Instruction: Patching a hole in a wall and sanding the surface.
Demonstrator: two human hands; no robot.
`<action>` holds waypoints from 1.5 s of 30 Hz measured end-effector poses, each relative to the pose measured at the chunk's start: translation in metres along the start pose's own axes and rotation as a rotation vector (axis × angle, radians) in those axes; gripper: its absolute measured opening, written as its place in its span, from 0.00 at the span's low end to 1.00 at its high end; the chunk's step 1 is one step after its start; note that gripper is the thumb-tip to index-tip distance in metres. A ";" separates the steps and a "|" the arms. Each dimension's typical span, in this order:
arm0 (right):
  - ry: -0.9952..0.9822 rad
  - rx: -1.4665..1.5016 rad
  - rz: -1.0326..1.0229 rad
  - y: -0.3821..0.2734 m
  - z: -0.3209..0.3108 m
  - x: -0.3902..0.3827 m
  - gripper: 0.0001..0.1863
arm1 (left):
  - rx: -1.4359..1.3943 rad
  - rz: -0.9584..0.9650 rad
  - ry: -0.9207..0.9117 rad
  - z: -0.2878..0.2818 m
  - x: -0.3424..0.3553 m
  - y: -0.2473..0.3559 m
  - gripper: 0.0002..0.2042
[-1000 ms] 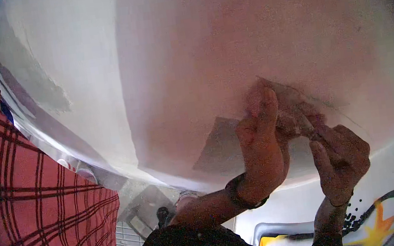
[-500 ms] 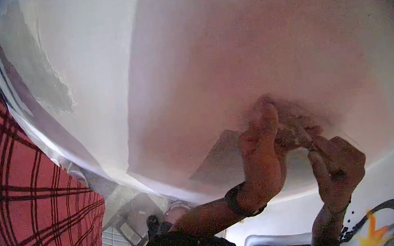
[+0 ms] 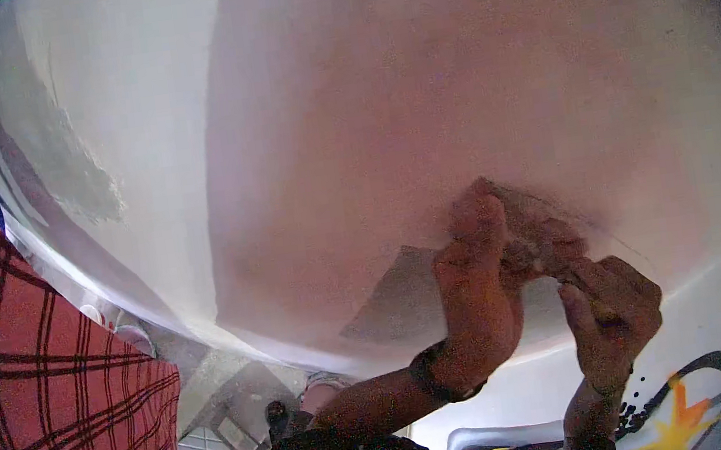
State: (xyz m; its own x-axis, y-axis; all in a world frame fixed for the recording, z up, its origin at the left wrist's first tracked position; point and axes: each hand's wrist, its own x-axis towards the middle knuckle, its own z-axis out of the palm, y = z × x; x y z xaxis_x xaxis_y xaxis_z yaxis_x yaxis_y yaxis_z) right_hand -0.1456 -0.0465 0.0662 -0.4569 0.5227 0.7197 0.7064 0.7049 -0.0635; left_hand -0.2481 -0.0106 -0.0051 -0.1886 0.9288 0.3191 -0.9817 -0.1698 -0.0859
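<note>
- How far along: your handling looks under way rather than finished, since both hands are gathered over one spot right of centre; what is done and what is left, I cannot tell from this view.
- The small, blotchy grey-brown piece (image 3: 524, 255) you seem to be handling sits right of centre, between your hands; its outline is too dim and grainy to make out.
- Your left hand (image 3: 478, 287) bends upward with its thumb raised; the far fingers are hidden, so I cannot tell whether they clamp on anything. A dark band (image 3: 435, 377) rings that wrist.
- Your right hand (image 3: 615, 305), to the right and slightly lower, has thumb and fingers near one another; whether they pinch something is unclear.
- Under your hands spreads a large, pale, smooth surface (image 3: 346, 117) with a curved rim, tinged pinkish through the middle.
- An angular, flat grey patch (image 3: 392, 294) shows just left of your left hand.
- In the upper left, a rough-edged greyish patch (image 3: 85, 170) marks the pale surface.
- Red cloth with dark checked lines (image 3: 41, 358) hangs down the left side.
- A yellow-orange star-like shape (image 3: 682, 419) lies at the lower right.
</note>
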 end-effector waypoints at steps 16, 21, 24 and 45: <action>0.035 0.016 -0.041 -0.004 0.013 -0.008 0.12 | 0.009 -0.063 0.001 -0.001 -0.007 0.012 0.15; 0.057 0.043 -0.025 -0.013 0.017 -0.009 0.12 | -0.020 -0.062 -0.011 -0.004 -0.003 0.015 0.15; 0.032 0.009 -0.012 -0.013 0.007 -0.005 0.12 | -0.031 -0.114 -0.033 -0.003 -0.006 0.020 0.15; 0.054 0.033 -0.057 -0.009 0.023 0.019 0.11 | -0.044 -0.054 0.024 0.000 0.017 0.023 0.15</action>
State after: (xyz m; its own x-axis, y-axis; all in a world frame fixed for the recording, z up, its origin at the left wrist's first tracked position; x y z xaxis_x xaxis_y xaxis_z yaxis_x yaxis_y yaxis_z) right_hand -0.1738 -0.0317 0.0645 -0.4654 0.4550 0.7592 0.6613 0.7489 -0.0434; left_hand -0.2738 0.0012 -0.0020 -0.1344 0.9440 0.3013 -0.9882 -0.1053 -0.1111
